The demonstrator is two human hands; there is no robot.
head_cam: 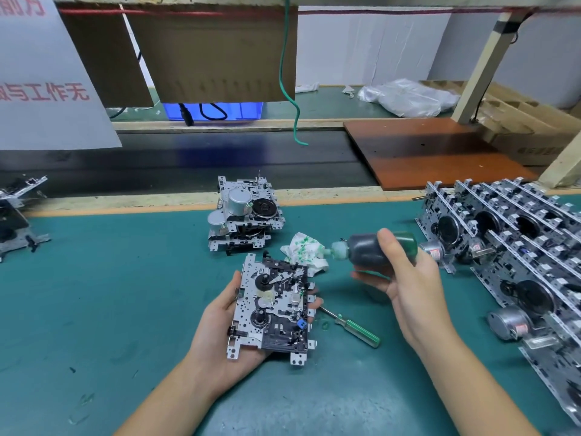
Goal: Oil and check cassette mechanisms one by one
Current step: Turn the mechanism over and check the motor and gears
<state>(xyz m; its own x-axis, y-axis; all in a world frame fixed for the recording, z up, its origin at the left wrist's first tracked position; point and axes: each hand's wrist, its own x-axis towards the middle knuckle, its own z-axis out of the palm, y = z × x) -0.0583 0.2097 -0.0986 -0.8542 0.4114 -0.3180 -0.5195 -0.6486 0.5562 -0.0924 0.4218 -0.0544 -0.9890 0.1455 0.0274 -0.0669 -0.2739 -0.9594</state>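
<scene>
One cassette mechanism (273, 306) lies face-up in the left hand (226, 328), cradled on the palm with the thumb along its left edge and fingertips curling up past its right edge, held just above the green mat (125, 309) near the front middle of the bench. It is a perforated silver metal plate carrying black plastic parts, two dark round hubs, a pale gear between them and a small blue piece near its lower right. The right hand (405, 278) grips one oil bottle (374, 250), dark-bodied with a green end, held sideways with its pale nozzle pointing left towards a crumpled white rag (306, 251); thumb on top, fingers wrapped beneath. One green-handled screwdriver (355, 327) lies on the mat between the two hands, its tip just beside the mechanism's right edge. Behind, a stack of finished mechanisms (245, 215), at least two high, sits near the mat's far edge, with silver motors on top. To the right, rows of many more mechanisms (509, 247) crowd the bench up to the frame's edge; how many cannot be counted. Another mechanism (15, 215) sits at the left edge. The widest open mat lies left of the held mechanism and in front of the forearms.
</scene>
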